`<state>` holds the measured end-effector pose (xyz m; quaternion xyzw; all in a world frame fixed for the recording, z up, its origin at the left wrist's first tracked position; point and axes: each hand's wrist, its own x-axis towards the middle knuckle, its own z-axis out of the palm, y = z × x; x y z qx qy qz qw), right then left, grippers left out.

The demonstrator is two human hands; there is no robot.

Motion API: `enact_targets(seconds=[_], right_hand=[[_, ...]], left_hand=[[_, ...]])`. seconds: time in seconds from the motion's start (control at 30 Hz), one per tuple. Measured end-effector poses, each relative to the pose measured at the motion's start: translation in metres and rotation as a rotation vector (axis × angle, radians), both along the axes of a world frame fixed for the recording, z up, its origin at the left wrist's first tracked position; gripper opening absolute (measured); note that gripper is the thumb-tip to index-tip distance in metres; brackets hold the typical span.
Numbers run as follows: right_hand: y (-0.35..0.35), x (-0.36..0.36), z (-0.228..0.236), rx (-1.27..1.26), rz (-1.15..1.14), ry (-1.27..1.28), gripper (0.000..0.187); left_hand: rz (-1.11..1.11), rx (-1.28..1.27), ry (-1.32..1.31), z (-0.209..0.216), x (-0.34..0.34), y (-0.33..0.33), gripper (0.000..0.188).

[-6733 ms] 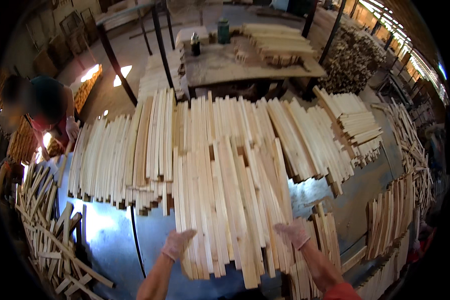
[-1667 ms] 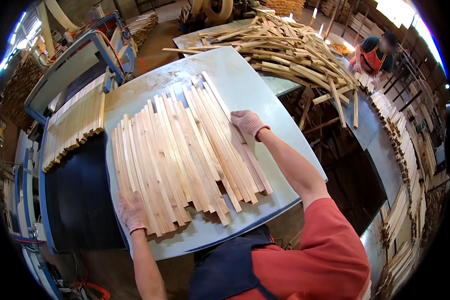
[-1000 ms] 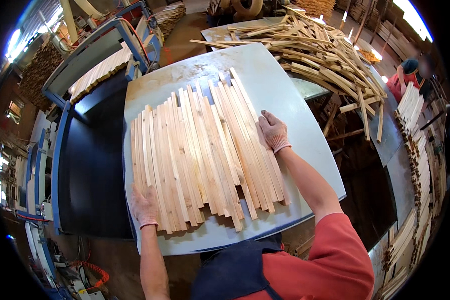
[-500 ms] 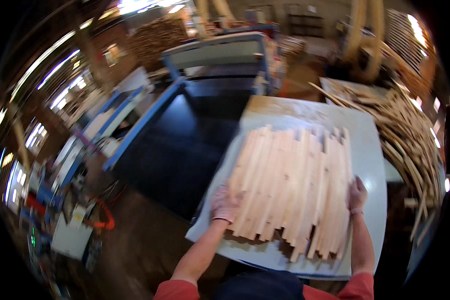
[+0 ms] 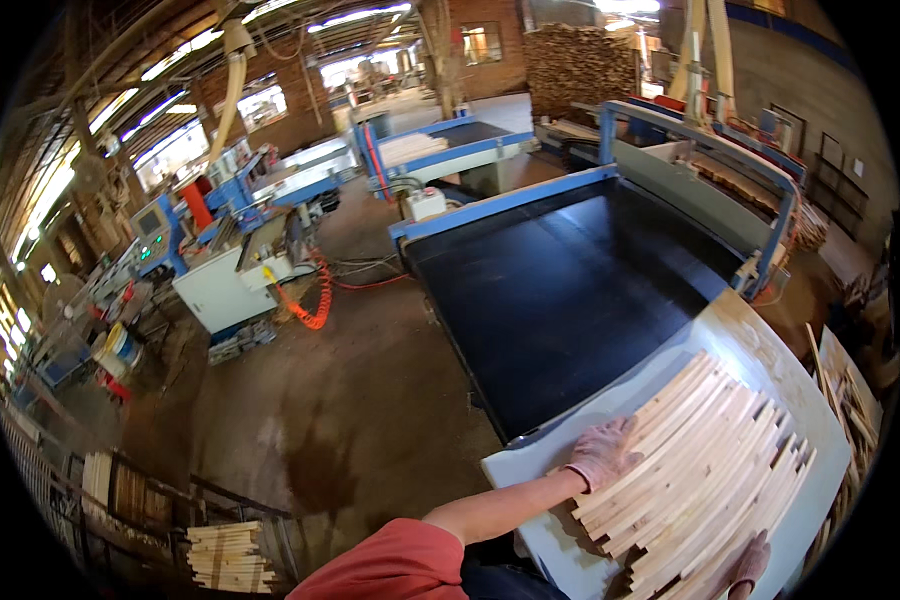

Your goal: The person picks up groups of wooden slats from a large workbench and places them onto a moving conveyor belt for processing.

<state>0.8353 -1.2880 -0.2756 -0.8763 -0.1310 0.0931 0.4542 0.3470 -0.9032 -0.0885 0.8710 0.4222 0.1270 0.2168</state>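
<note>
A row of pale wooden strips (image 5: pixel 705 465) lies side by side on a light grey table (image 5: pixel 545 490), with uneven ends. My left hand (image 5: pixel 605 455), in a pinkish work glove, rests against the row's left side, its fingers stretched out over the outermost strips. At the near right side of the row is my right hand (image 5: pixel 750 562), also gloved, with its fingers laid along the edge strip. The right forearm is mostly cut off by the lower edge of the picture.
Beyond the table's left side lies a black conveyor belt (image 5: pixel 570 290) in a blue frame. Scrap strips (image 5: pixel 855 400) pile up at the right. Left across the floor stand a white cabinet (image 5: pixel 220 290) and an orange coiled hose (image 5: pixel 313 305). Another strip stack (image 5: pixel 232 555) sits lower left.
My view has swung to the left, so the table and strips now appear lower and farther right. Both hands remain at the two sides of the row.
</note>
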Motion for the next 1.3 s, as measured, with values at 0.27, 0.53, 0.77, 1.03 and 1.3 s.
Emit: enact_targets(seconds=[0.27, 0.53, 0.77, 1.03, 1.3], right_hand=[[0.032, -0.056, 0.035, -0.038, -0.058, 0.049, 0.072], [0.216, -0.224, 0.104, 0.042, 0.006, 0.178, 0.048], [0.431, -0.372, 0.149, 0.057, 0.094, 0.285, 0.044], [0.662, -0.467, 0.165, -0.051, 0.328, 0.255, 0.043], [0.825, -0.515, 0.152, -0.041, 0.383, 0.223, 0.054]], left_hand=[[0.015, 0.070, -0.147, -0.019, -0.015, 0.050, 0.080], [0.089, 0.123, -0.008, -0.008, -0.104, 0.241, 0.082], [0.052, 0.238, 0.036, -0.009, -0.213, 0.453, 0.082], [0.176, 0.340, 0.315, -0.019, -0.287, 0.646, 0.084], [0.244, 0.249, 0.424, 0.008, -0.311, 0.741, 0.087]])
